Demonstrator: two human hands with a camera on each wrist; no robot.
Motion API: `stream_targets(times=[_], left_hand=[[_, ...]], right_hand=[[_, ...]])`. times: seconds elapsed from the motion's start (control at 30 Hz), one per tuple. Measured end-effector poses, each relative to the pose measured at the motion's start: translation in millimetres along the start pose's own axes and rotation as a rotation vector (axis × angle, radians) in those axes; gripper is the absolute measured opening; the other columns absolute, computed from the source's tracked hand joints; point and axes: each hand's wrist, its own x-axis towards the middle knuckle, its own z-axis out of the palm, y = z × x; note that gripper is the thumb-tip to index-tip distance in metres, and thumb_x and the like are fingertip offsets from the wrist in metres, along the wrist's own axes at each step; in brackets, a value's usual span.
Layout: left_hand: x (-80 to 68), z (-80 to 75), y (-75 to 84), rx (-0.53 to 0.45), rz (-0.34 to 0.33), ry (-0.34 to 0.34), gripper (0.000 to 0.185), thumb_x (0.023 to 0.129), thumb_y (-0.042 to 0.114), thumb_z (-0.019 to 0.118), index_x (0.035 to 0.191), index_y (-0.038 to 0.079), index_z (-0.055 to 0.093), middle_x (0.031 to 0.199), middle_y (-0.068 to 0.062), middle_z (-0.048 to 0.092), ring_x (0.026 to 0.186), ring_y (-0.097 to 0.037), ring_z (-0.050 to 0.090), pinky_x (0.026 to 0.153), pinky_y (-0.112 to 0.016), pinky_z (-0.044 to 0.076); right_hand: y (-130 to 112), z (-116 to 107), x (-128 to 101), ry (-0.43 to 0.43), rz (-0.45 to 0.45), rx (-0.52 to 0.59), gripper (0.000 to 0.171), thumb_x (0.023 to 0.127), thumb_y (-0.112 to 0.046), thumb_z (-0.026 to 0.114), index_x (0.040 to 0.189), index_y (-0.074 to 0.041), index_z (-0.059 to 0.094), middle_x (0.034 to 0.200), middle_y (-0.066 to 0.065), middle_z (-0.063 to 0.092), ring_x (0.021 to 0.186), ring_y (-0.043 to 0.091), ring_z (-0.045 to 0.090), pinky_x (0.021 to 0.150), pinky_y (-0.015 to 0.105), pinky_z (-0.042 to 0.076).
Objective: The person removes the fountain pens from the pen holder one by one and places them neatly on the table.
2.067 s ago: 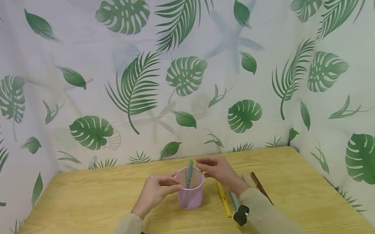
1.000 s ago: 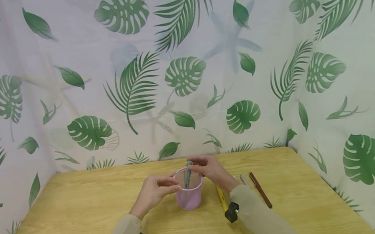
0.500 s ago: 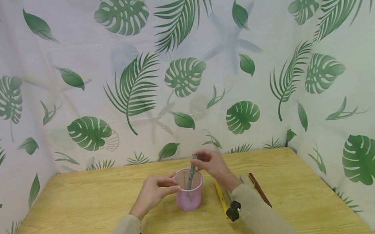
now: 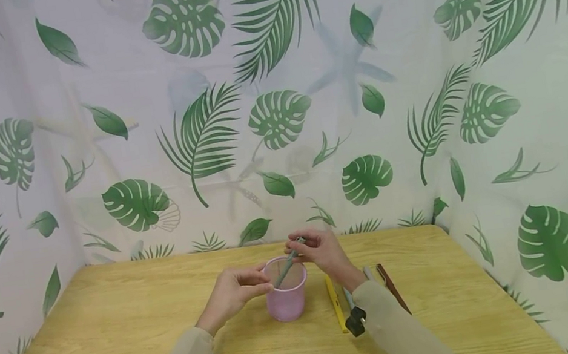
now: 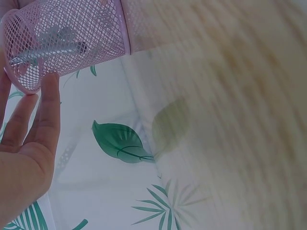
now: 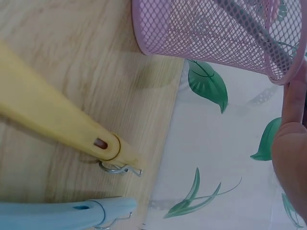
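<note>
A pink mesh pen holder (image 4: 287,306) stands upright on the table. My left hand (image 4: 229,296) grips its rim from the left, thumb in front and fingers behind; in the left wrist view its fingertips touch the mesh (image 5: 91,24). On the other side, my right hand (image 4: 327,254) pinches the upper end of a grey-green pen (image 4: 287,269). The pen slants across the holder's mouth, its lower part inside, and shows through the mesh in the right wrist view. Right of the holder lie a yellow pen (image 4: 335,305) and a light blue pen (image 6: 57,215), partly under the right forearm.
A grey pen (image 4: 369,273) and a brown pen (image 4: 394,290) lie further right on the wooden table (image 4: 118,324). A leaf-patterned cloth (image 4: 313,185) hangs around the back and sides. Each wrist wears a small black camera.
My right hand has moved onto the grey-green pen, pinched its top, raised it a little and tilted it to the right. The left hand stays on the pen holder's rim.
</note>
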Motion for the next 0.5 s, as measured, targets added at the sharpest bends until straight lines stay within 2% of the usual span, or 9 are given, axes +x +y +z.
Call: stream_targets(times=[0.23,0.37,0.5], left_hand=[[-0.8,0.3,0.4,-0.013,-0.006,-0.004,0.026,0.079,0.024,0.082,0.096,0.005,0.077,0.132,-0.009,0.063,0.126,-0.025,0.058,0.094,-0.037,0.054],[-0.6,0.5,0.3,-0.015,-0.003,0.0,0.025,0.08,0.023,0.082,0.096,0.005,0.077,0.132,-0.007,0.064,0.125,-0.025,0.059,0.093,-0.036,0.055],[-0.3,0.6,0.6,-0.014,-0.002,0.004,0.024,0.08,0.023,0.082,0.096,0.005,0.077,0.132,-0.005,0.064,0.123,-0.026,0.06,0.092,-0.035,0.055]], right_hand=[[-2.2,-1.9,-3.8,-0.048,-0.004,-0.007,0.039,0.094,-0.001,0.063,0.132,0.003,0.055,0.122,0.026,0.065,0.107,0.024,0.069,0.084,0.031,0.059],[-3.2,-2.9,-3.2,-0.006,-0.008,-0.011,0.036,0.095,-0.008,0.064,0.127,0.005,0.054,0.121,0.024,0.067,0.105,0.022,0.07,0.085,0.032,0.059],[-6.0,-4.4,-2.3,0.035,-0.028,0.016,0.032,0.094,-0.009,0.065,0.122,0.003,0.058,0.122,0.026,0.065,0.103,0.022,0.071,0.086,0.036,0.059]])
